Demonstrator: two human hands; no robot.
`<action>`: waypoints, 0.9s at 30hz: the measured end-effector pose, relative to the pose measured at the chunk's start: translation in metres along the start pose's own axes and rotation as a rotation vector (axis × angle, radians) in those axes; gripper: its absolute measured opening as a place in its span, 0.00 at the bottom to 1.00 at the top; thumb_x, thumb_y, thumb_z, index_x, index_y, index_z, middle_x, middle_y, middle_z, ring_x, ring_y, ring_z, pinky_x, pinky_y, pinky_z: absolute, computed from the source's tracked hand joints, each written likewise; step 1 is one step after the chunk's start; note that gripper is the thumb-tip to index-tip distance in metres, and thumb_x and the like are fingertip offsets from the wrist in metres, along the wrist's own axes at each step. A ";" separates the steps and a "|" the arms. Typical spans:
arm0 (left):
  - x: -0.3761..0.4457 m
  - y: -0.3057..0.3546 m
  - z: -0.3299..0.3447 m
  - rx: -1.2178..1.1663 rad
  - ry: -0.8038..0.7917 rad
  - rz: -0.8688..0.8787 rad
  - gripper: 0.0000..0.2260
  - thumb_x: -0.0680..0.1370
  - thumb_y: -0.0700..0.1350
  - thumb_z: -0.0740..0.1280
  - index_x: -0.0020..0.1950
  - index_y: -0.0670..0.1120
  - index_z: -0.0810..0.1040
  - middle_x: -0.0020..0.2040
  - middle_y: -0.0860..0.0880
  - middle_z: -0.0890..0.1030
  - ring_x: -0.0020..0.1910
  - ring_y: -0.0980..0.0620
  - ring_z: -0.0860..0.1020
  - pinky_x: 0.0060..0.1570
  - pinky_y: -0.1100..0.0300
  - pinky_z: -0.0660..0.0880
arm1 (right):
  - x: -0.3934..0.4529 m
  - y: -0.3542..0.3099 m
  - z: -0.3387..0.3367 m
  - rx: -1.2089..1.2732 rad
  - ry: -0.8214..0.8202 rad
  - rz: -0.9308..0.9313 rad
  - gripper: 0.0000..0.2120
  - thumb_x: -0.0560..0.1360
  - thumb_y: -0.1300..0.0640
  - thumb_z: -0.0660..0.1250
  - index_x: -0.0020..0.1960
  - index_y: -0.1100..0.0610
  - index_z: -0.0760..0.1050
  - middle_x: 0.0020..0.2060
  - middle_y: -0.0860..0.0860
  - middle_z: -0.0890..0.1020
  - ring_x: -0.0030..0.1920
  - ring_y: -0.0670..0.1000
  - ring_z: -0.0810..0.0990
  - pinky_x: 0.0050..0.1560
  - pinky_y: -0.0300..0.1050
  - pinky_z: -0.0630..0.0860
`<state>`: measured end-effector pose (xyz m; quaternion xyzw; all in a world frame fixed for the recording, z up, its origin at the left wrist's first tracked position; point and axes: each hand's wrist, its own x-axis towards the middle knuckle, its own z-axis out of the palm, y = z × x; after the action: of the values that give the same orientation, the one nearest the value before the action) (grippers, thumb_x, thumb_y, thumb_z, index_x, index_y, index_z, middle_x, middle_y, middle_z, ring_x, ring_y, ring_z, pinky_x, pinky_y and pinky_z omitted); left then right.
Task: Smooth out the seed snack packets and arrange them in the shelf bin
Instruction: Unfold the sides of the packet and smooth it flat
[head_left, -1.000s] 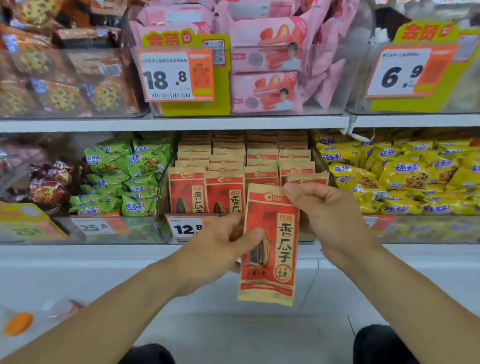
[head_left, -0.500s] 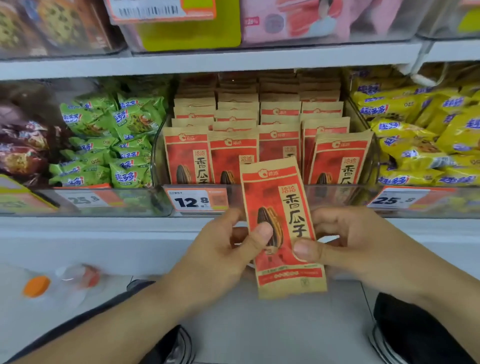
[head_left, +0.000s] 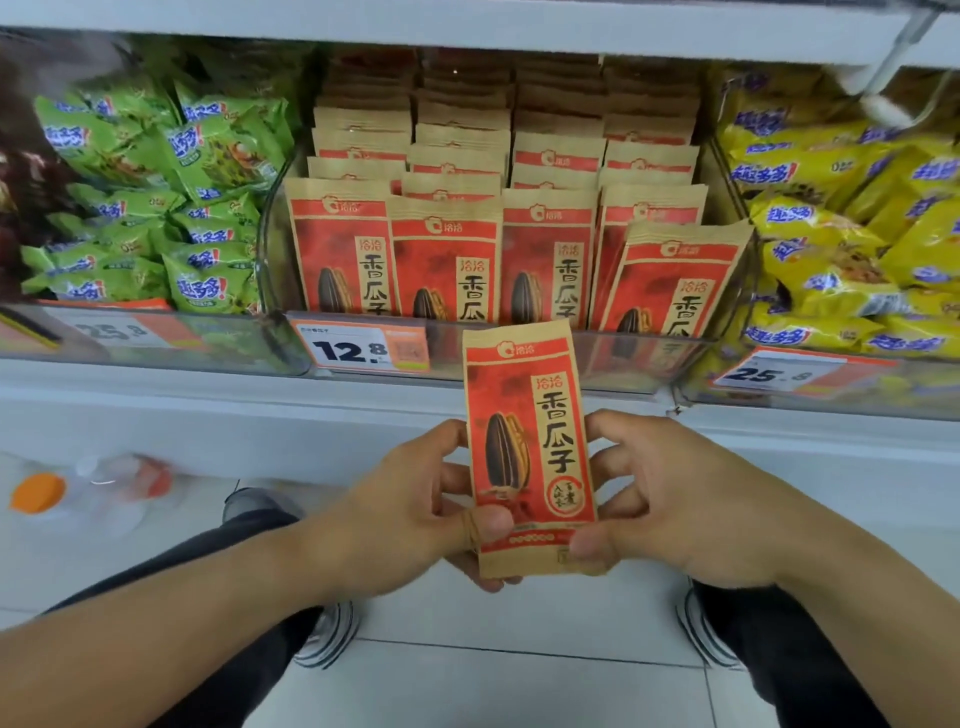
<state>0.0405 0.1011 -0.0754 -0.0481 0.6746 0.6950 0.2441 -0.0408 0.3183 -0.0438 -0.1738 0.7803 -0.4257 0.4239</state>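
now both hands (head_left: 415, 499) pinch packet (head_left: 527, 447).

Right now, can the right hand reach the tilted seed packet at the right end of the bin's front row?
Probably not yet: the right hand and left hand both grip the held packet. The way up to the tilted packet looks free above the bin's front wall.

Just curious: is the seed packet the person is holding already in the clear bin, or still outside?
Outside. Both hands, left hand and right hand, pinch the seed packet upright below the clear bin, before the shelf edge.
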 end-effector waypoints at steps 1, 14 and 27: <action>0.001 -0.001 -0.003 -0.002 -0.008 -0.010 0.23 0.75 0.42 0.70 0.69 0.45 0.67 0.55 0.39 0.84 0.47 0.37 0.84 0.44 0.46 0.82 | 0.002 0.000 0.001 -0.013 0.001 0.011 0.26 0.69 0.67 0.77 0.60 0.48 0.74 0.48 0.52 0.84 0.40 0.56 0.87 0.49 0.55 0.84; 0.004 0.010 -0.015 0.040 0.220 0.035 0.08 0.83 0.38 0.59 0.55 0.40 0.77 0.44 0.39 0.85 0.40 0.41 0.85 0.39 0.53 0.83 | 0.007 0.008 0.002 0.043 -0.097 0.060 0.25 0.70 0.66 0.77 0.63 0.52 0.75 0.50 0.54 0.87 0.48 0.57 0.87 0.56 0.56 0.81; 0.009 0.020 0.017 0.622 0.254 0.151 0.06 0.81 0.43 0.62 0.46 0.46 0.77 0.38 0.51 0.85 0.33 0.52 0.83 0.38 0.50 0.81 | 0.006 -0.001 0.018 0.003 0.358 -0.230 0.21 0.71 0.37 0.64 0.41 0.56 0.76 0.33 0.53 0.82 0.34 0.52 0.82 0.41 0.54 0.81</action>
<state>0.0292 0.1200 -0.0592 -0.0073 0.8808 0.4608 0.1090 -0.0300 0.3048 -0.0506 -0.1829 0.8176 -0.4964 0.2271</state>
